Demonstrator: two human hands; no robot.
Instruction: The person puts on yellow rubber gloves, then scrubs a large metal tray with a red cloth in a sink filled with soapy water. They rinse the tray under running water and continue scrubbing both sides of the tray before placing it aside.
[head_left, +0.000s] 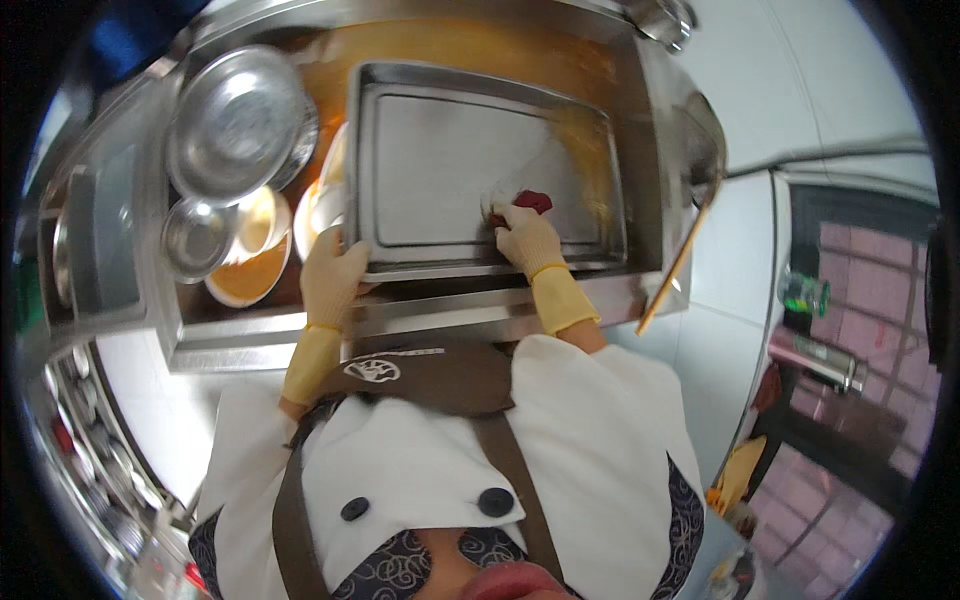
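A large rectangular stainless steel tray (442, 157) lies tilted over the sink (232, 330), which holds orange-brown water (465, 41). My left hand (330, 277), in a pale yellow rubber glove, grips the tray's near left corner. In my right hand (531, 244), gloved alike, is a dark red cloth or scrubbing pad (532, 201) with a tan fibrous bit beside it, against the tray's inner floor. The material of the red piece is not clear. Brownish wet residue shows along the tray's right side.
Left in the sink are a large round metal bowl (236, 124), a small metal bowl (196, 238) and white bowls (259, 221). A wooden-handled tool (675, 262) leans at the right rim. A plastic bottle (806, 292) and a pink thermos (814, 360) stand by the window.
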